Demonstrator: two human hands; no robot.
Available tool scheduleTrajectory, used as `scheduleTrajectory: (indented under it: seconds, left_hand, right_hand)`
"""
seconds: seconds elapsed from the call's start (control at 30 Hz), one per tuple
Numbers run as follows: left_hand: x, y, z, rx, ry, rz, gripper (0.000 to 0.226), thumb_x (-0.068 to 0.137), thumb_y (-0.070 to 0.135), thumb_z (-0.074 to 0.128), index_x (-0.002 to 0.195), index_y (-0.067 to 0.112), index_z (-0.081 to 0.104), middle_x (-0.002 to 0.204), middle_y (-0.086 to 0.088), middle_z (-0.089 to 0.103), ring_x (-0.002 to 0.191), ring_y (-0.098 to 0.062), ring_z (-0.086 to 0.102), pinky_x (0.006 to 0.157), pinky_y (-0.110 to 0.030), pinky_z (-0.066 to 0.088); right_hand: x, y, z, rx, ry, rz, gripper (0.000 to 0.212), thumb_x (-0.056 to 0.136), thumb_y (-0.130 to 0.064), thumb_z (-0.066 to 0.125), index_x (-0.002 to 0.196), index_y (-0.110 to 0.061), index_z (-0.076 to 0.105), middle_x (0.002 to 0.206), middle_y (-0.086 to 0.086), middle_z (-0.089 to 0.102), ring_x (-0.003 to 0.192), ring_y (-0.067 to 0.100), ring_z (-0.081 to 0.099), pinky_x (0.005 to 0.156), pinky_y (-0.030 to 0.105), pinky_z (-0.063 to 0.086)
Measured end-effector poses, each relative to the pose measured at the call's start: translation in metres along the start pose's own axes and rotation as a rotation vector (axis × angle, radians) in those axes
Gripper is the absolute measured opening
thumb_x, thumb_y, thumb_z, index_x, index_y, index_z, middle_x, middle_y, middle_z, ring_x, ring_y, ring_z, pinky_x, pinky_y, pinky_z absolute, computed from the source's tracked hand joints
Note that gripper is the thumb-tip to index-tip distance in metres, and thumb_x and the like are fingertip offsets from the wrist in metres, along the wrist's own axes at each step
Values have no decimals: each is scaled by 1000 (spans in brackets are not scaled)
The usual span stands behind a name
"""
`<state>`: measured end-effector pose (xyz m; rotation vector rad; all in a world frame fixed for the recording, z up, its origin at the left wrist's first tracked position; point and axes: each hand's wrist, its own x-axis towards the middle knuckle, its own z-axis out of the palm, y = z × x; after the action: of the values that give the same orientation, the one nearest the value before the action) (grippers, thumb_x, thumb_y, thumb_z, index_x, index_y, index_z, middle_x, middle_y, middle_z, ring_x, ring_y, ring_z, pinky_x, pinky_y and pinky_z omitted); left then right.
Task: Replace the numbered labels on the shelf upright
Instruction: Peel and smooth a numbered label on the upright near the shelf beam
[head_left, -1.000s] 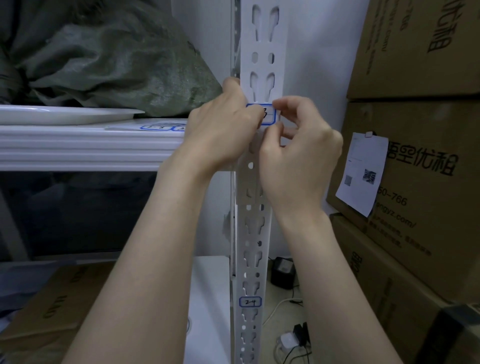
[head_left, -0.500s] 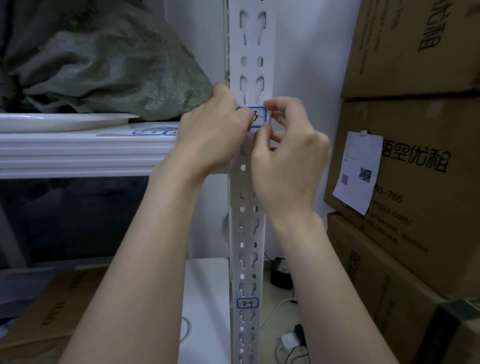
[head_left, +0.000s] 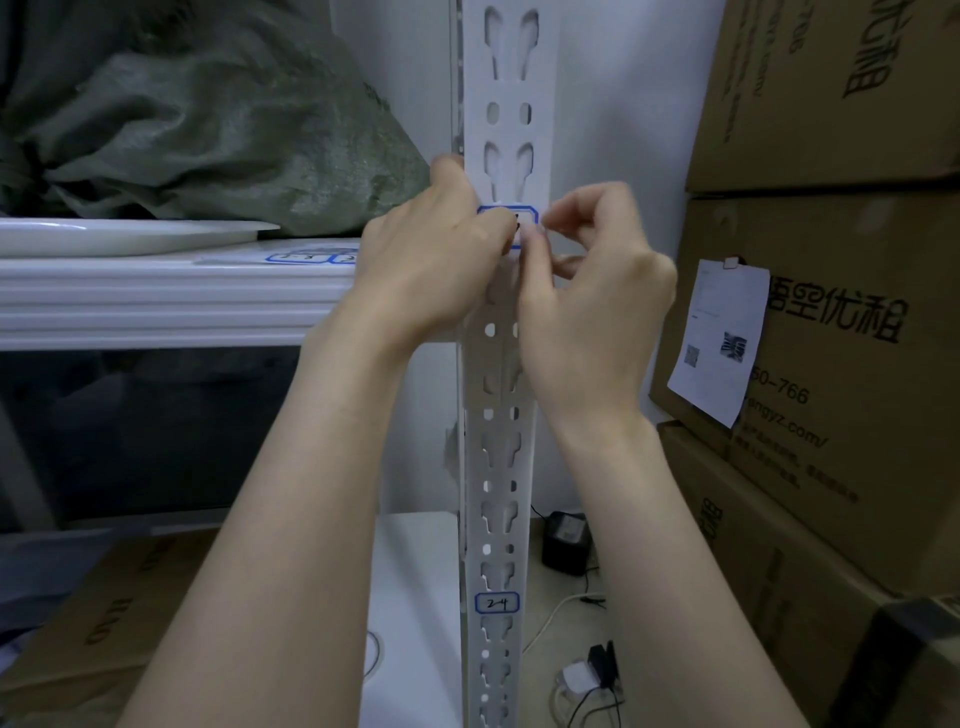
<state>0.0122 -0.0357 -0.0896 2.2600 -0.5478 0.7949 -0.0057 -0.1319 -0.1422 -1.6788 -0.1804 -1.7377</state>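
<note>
A white slotted shelf upright (head_left: 508, 67) runs down the middle of the view. A blue-bordered label (head_left: 509, 215) sits on it at shelf height, its number mostly hidden by fingers. My left hand (head_left: 431, 260) covers the label's left part, its fingers curled against the upright. My right hand (head_left: 597, 280) pinches the label's lower right edge between thumb and forefinger. A second label marked 24 (head_left: 497, 603) is stuck lower on the upright. Two more blue-bordered labels (head_left: 306, 257) lie on the shelf board.
A white shelf board (head_left: 156, 296) carries a white plate (head_left: 130, 236) and a green sack (head_left: 208, 114). Stacked cardboard boxes (head_left: 831, 338) stand at the right, one with a paper slip (head_left: 719, 338). Adapters and cables (head_left: 576, 670) lie on the floor.
My right thumb and forefinger have shifted lower onto the label's right edge, hiding more of its number. The view has drifted slightly; both hands stay at the label.
</note>
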Motion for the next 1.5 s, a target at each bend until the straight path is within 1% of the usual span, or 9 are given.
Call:
scheduleTrajectory:
  seconds: [0.23, 0.37, 0.77, 0.93, 1.07, 1.13, 1.23, 1.4, 1.5]
  left_hand:
    - [-3, 1, 0, -12, 12, 3, 33, 96, 43, 47, 106, 13, 38, 88, 1, 52, 98, -28, 49, 74, -37, 28]
    - [-3, 2, 0, -1, 18, 8, 43, 95, 51, 48, 112, 12, 41, 82, 10, 50, 96, -26, 49, 74, -36, 29]
    - [-1, -1, 2, 36, 38, 33, 46, 95, 55, 47, 113, 13, 40, 89, 4, 52, 109, -30, 55, 75, -36, 31]
    - [-1, 0, 3, 1, 38, 6, 40, 92, 49, 50, 105, 13, 39, 79, 7, 50, 98, -31, 52, 73, -36, 29]
    - [-1, 3, 5, -2, 63, -1, 38, 91, 48, 50, 100, 13, 37, 72, 9, 45, 84, -28, 48, 71, -37, 27]
    - [-1, 5, 7, -3, 88, -2, 39, 90, 49, 50, 97, 13, 36, 70, 8, 43, 73, -23, 46, 69, -37, 26]
    - [0, 7, 8, 2, 128, -17, 40, 88, 50, 50, 96, 13, 37, 70, 9, 43, 63, -7, 39, 66, -37, 23]
    - [-1, 9, 8, 23, 147, -28, 38, 89, 49, 49, 94, 13, 37, 71, 9, 42, 62, -7, 38, 60, -35, 23]
    - [-2, 7, 7, 30, 139, -12, 37, 90, 46, 50, 93, 12, 36, 71, 7, 41, 71, -24, 44, 67, -36, 25]
  right_hand:
    - [5, 3, -4, 71, -7, 10, 10, 92, -15, 67, 92, -7, 60, 80, 0, 69, 67, 11, 68, 60, 32, 57]
    - [4, 3, -3, 66, -10, 2, 9, 95, -13, 57, 95, -5, 53, 76, 0, 64, 63, 16, 66, 56, 42, 53]
    - [2, 2, 0, 40, 23, -16, 8, 94, -6, 47, 98, -3, 55, 67, 1, 62, 56, 18, 62, 53, 45, 49]
    - [1, 2, 0, 38, 24, -27, 9, 92, -4, 48, 97, -4, 55, 66, 2, 62, 53, 16, 59, 51, 42, 49]
    - [1, 3, 0, 30, 24, -32, 10, 91, -3, 47, 97, -4, 56, 66, -3, 58, 51, 11, 54, 49, 30, 43]
    - [1, 2, 0, 24, 23, -30, 11, 90, -2, 47, 97, -4, 56, 67, -5, 56, 51, 10, 54, 49, 28, 42]
    - [1, 2, 0, 22, 22, -28, 12, 89, -2, 47, 96, -3, 56, 67, -7, 55, 53, 13, 56, 50, 34, 46]
    - [1, 1, 0, 17, 21, -26, 13, 88, -2, 47, 96, -4, 57, 68, -7, 56, 55, 16, 59, 54, 40, 49]
    - [1, 2, 0, 23, 25, -29, 13, 88, -1, 47, 94, -4, 57, 66, -6, 55, 51, 13, 54, 50, 34, 45]
